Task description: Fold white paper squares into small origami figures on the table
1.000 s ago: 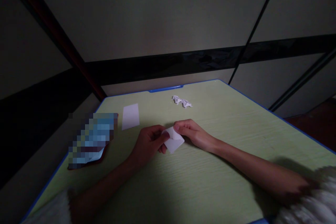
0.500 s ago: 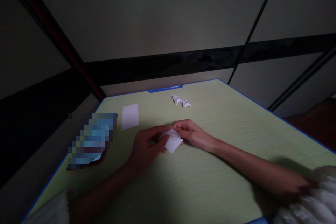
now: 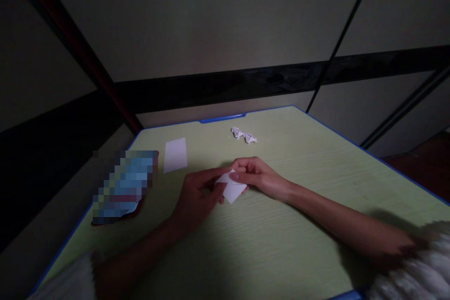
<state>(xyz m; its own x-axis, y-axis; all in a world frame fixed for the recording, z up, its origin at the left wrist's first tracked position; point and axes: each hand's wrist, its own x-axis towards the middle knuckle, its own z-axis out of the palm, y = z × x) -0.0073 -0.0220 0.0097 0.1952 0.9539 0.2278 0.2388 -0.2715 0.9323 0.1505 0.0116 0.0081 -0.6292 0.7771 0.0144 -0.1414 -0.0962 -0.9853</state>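
The small folded white paper [image 3: 235,192] sits between the two hands above the table [image 3: 298,154], one corner pointing to six o'clock; the left hand [image 3: 198,194] meets it from nine o'clock, thumb on its left edge and fingers reaching behind, nearly closed in a pinch on it; the right hand [image 3: 258,174] comes from two o'clock, thumb pressed flat across the upper face, the other fingers curled in, gripping its upper part; the left forearm rises from seven o'clock, the right from four; two folded paper figures [image 3: 243,136] lie at twelve o'clock, a white sheet [image 3: 176,155] at ten.
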